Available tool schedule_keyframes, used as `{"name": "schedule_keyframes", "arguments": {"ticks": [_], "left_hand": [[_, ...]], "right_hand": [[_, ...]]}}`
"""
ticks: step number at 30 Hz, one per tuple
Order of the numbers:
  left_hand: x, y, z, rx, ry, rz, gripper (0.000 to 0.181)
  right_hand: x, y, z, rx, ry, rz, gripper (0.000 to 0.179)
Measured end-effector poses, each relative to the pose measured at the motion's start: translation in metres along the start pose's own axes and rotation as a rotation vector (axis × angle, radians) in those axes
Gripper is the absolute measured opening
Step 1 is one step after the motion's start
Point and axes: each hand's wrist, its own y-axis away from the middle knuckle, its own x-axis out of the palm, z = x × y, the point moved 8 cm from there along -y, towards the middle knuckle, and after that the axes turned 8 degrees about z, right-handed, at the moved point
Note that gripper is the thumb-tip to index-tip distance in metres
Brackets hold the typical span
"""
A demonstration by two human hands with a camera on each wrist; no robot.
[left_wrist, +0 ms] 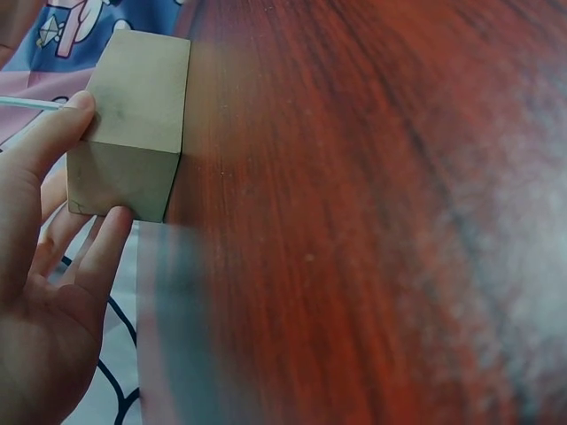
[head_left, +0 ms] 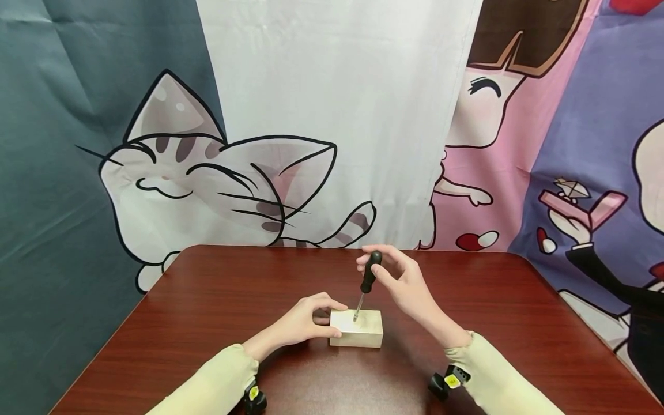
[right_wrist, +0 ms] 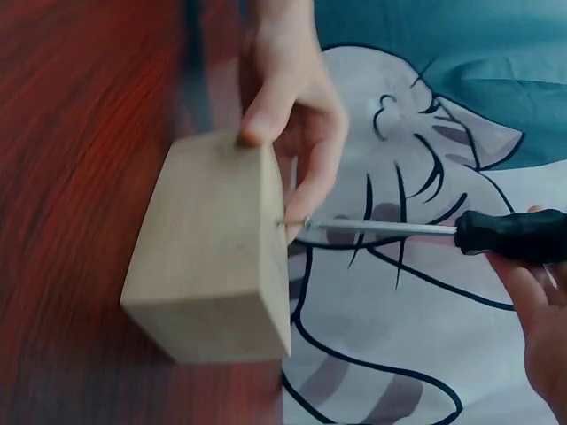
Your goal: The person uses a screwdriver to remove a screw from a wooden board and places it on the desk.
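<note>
A pale wooden block (head_left: 358, 339) lies on the table in front of me. My left hand (head_left: 306, 319) grips its left end, thumb at the near face and index finger along the top. My right hand (head_left: 410, 285) holds a black-handled screwdriver (head_left: 369, 278) between thumb and fingers. The screwdriver leans slightly, handle up and to the right, its metal shaft reaching down to the block's top. In the right wrist view a small screw (right_wrist: 295, 222) stands out from that face, with the shaft's tip at its head. The left wrist view shows the block (left_wrist: 137, 97) between thumb and fingers.
The reddish-brown wooden table (head_left: 233, 276) spreads around the block on all sides. Behind its far edge hangs a printed cloth (head_left: 337, 86) with a cartoon cat and figures. Black devices are strapped at the left cuff (head_left: 240, 369) and the right cuff (head_left: 469, 349).
</note>
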Motion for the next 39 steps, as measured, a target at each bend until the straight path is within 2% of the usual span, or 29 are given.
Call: {"name": "schedule_keyframes", "arguments": {"ticks": [3, 6, 13, 20, 24, 28, 31, 34, 37, 39], "left_hand": [[0.000, 0.000, 0.000, 0.001, -0.002, -0.003, 0.044], [0.000, 0.000, -0.001, 0.003, -0.002, -0.004, 0.044], [0.000, 0.000, -0.002, 0.020, -0.009, 0.001, 0.044], [0.000, 0.000, -0.001, 0.011, -0.005, 0.004, 0.044], [0.000, 0.000, -0.001, -0.002, -0.004, 0.003, 0.044], [-0.001, 0.000, 0.000, -0.015, -0.001, 0.001, 0.044], [-0.001, 0.000, -0.001, -0.014, 0.001, 0.001, 0.044], [-0.001, 0.000, -0.001, -0.014, 0.003, -0.001, 0.044], [0.000, 0.000, 0.000, -0.020, 0.008, -0.004, 0.044], [0.000, 0.000, 0.001, -0.022, 0.010, -0.005, 0.044]], "right_hand": [[0.003, 0.000, 0.002, -0.067, -0.031, 0.023, 0.029], [0.002, 0.001, 0.000, -0.076, -0.033, -0.015, 0.024], [-0.002, 0.011, -0.003, 0.024, 0.137, -0.199, 0.036], [-0.004, 0.009, -0.003, 0.074, 0.059, -0.226, 0.037], [-0.007, 0.006, -0.007, 0.096, 0.038, -0.193, 0.035], [-0.006, 0.004, -0.011, 0.100, -0.001, -0.094, 0.039], [-0.001, 0.001, -0.009, 0.046, -0.063, 0.002, 0.042], [0.005, -0.002, -0.007, -0.009, -0.134, 0.063, 0.039], [0.007, -0.002, -0.006, -0.029, -0.173, 0.056, 0.031], [0.006, -0.001, -0.006, -0.032, -0.133, 0.023, 0.028]]}}
